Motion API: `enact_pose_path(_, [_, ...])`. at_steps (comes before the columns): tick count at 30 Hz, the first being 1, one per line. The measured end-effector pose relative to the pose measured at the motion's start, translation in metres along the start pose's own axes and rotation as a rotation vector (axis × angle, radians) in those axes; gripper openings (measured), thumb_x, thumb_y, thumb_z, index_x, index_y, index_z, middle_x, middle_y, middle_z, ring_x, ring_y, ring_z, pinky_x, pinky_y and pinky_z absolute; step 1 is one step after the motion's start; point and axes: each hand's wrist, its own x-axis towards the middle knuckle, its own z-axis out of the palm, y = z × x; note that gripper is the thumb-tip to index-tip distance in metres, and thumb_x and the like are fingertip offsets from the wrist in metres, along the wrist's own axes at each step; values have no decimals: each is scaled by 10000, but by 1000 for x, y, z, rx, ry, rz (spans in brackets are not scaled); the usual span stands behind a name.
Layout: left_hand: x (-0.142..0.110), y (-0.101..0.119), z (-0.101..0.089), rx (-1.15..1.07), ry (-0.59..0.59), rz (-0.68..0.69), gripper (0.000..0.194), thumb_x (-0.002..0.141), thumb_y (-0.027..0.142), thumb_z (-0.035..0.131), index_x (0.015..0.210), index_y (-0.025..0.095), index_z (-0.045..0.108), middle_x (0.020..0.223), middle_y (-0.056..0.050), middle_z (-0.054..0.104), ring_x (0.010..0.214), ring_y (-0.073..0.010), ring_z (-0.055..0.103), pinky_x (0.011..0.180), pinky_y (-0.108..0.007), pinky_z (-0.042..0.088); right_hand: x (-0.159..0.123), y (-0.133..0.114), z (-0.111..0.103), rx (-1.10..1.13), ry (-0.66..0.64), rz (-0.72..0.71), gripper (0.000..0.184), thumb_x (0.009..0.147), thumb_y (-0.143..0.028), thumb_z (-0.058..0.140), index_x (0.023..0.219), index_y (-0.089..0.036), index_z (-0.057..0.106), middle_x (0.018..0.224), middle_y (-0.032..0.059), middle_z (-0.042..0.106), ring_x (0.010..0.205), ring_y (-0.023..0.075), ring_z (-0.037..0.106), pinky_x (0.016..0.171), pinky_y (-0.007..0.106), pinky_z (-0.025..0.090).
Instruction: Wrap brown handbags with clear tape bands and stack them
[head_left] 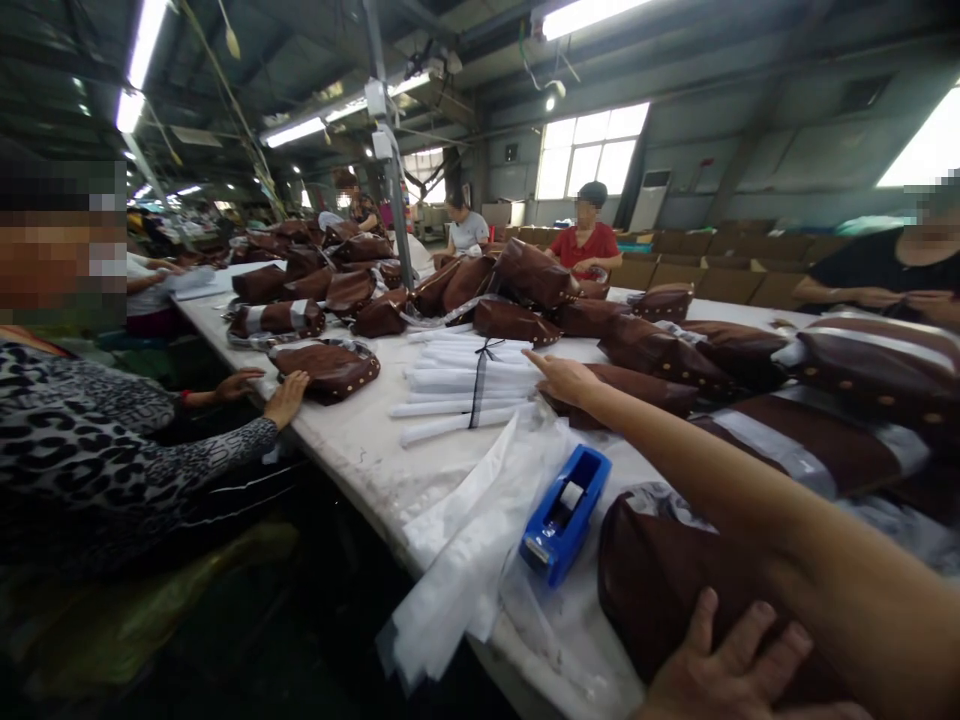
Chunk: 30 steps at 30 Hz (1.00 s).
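My left hand lies with spread fingers on a dark brown leather-look bag at the bottom right. My right arm stretches in from the right edge, over that bag. At its end, my right hand has a finger extended at the right end of a bundle of white rolled strips; whether it touches them I cannot tell. A black ribbon is tied around the bundle. Between the hands stands a blue tape dispenser, beside thin white plastic sheets that hang over the table edge.
Brown bags with gold studs are heaped along the white table. At the left, a co-worker's hand rests by another bag. More people sit across the table. Cardboard boxes line the far side.
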Motion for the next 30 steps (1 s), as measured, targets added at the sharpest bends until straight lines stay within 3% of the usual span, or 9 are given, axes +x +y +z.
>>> enact_pose_path(3, [0, -2, -19, 18, -17, -31, 636, 960, 671, 255, 1523, 388, 336, 1618, -23, 322, 1517, -278, 209, 1203, -507, 231, -47, 27, -26, 2, 25, 75, 704, 945, -314, 557, 1556, -161, 243, 1233, 192, 665, 1051, 323, 679, 881, 366, 493])
enact_pose_path(7, [-1, -1, -20, -102, -98, -25, 640, 974, 617, 333, 1555, 363, 244, 1661, -55, 195, 1530, -285, 156, 1194, -529, 221, -143, 72, -49, 36, 60, 190, 504, 971, -321, 462, 1446, -151, 467, 1199, 174, 694, 1063, 314, 678, 905, 384, 504])
enact_pose_path(10, [0, 3, -9, -212, -179, -7, 694, 960, 552, 457, 1569, 344, 195, 1673, -89, 121, 1533, -316, 120, 1185, -587, 213, -236, 105, -58, 170, 136, 260, 451, 922, -298, 480, 1326, -138, 599, 1228, 154, 688, 1093, 318, 669, 969, 433, 513])
enact_pose_path(14, [2, 6, -3, -256, -262, 6, 767, 920, 325, 568, 1576, 328, 171, 1674, -101, 106, 1535, -329, 95, 1204, -600, 159, -376, 138, -61, 404, 145, 348, 442, 885, -445, 570, 1237, -198, 672, 1136, 111, 738, 1009, 329, 706, 925, 459, 565])
enact_pose_path(17, [5, 6, -7, -268, -302, -2, 746, 916, 211, 526, 1575, 312, 192, 1664, -105, 165, 1528, -321, 143, 1210, -571, 189, -476, 147, -56, 572, 49, 359, 416, 862, -485, 644, 1190, -238, 715, 1134, 90, 743, 1042, 316, 703, 970, 404, 544])
enact_pose_path(20, [12, 2, -12, -297, -350, 21, 695, 925, 211, 522, 1560, 297, 255, 1651, -131, 205, 1521, -336, 163, 1204, -579, 206, -552, 136, -42, 624, -55, 336, 354, 837, -462, 688, 1116, -258, 764, 1132, 78, 745, 1071, 302, 698, 983, 371, 544])
enact_pose_path(22, [19, -1, -16, -308, -388, 30, 690, 913, 239, 568, 1543, 318, 297, 1650, -143, 198, 1515, -358, 172, 1195, -596, 214, -583, 120, -28, 638, -118, 329, 294, 854, -427, 675, 1080, -271, 780, 1131, 75, 745, 1064, 301, 701, 978, 393, 555])
enact_pose_path(24, [26, -3, -20, -304, -431, 37, 681, 911, 257, 587, 1533, 332, 318, 1646, -146, 209, 1508, -366, 195, 1185, -598, 233, -598, 98, -10, 646, -100, 334, 275, 872, -391, 649, 1078, -263, 780, 1136, 81, 742, 1066, 303, 698, 979, 429, 557])
enact_pose_path(30, [39, -9, -33, -255, -566, 99, 673, 925, 271, 581, 1537, 335, 308, 1639, -152, 231, 1497, -359, 238, 1164, -582, 289, -576, 35, 41, 538, 338, 484, 266, 881, -282, 579, 1105, -253, 719, 1133, 72, 723, 1049, 261, 687, 963, 439, 552])
